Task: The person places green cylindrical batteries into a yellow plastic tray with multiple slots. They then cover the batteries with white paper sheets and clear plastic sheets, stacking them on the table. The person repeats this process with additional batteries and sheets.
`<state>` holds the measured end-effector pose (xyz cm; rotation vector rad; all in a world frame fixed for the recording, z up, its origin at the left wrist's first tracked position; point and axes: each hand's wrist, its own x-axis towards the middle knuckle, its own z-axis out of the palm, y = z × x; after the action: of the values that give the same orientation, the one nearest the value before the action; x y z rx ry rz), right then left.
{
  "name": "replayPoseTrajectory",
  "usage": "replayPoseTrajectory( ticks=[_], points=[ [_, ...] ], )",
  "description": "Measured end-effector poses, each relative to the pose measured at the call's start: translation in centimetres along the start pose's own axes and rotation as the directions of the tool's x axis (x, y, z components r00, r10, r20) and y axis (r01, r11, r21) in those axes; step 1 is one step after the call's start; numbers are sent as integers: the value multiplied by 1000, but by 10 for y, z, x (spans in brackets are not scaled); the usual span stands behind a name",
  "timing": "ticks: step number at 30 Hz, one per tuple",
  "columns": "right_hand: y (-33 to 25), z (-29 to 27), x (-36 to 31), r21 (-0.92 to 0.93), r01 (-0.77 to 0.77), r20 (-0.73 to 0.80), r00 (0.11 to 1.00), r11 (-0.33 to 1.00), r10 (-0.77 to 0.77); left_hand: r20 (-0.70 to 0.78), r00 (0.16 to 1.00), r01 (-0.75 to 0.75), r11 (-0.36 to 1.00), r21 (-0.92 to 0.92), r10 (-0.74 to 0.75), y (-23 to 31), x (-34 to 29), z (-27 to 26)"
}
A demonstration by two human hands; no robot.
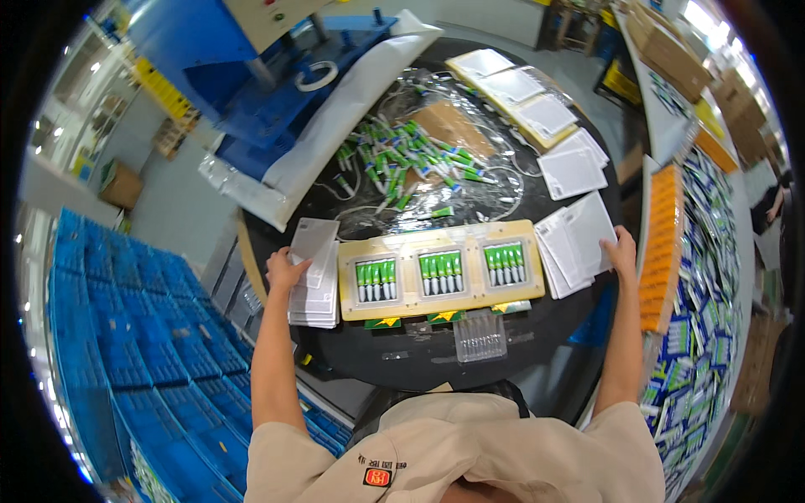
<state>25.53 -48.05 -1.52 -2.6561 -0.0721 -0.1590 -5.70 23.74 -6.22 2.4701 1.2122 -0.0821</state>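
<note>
My left hand [288,270] is closed on the edge of a pale backing card [315,241] above a stack of white cards [314,307]. At the right, my right hand [619,249] pinches the edge of a white card [589,235] over another fanned pile. Between them lies a cream tray [409,310] with three windows. Each window holds several small green-and-white tubes [440,273] side by side, nozzles toward me. Green card edges [444,318] stick out from under the tray's near side. A clear plastic blister [480,338] rests in front of it.
Loose tubes [394,163] are heaped on clear film beyond the tray. A second cream tray [545,138] bearing white cards lies far right. A blue press [243,84] stands far left, blue bins [151,335] at left. Packed cards [696,335] fill the right-hand bench beside an orange strip [661,251].
</note>
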Motion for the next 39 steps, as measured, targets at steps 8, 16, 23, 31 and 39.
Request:
replayPoseTrajectory(
  ticks=[8,16,23,31,39],
  points=[
    [-172,72,-145,689,-88,187,981,720,-59,-481,874,-255,902,-349,60,22,-61,-26],
    [-233,136,-212,465,111,165,964,878,-210,-299,947,-181,582,-793,-113,70,-205,16],
    [-267,124,-213,-87,262,161,956,961,-246,-32,997,5,486,-874,-68,101,-214,63],
    [-276,130,-198,-26,600,210,786,800,-582,-91,743,-661,748,57,664,119,-226,29],
    [-267,156,-203,11,596,233,779,803,-582,235,624,-780,614,123,745,119,-186,28]
  ],
)
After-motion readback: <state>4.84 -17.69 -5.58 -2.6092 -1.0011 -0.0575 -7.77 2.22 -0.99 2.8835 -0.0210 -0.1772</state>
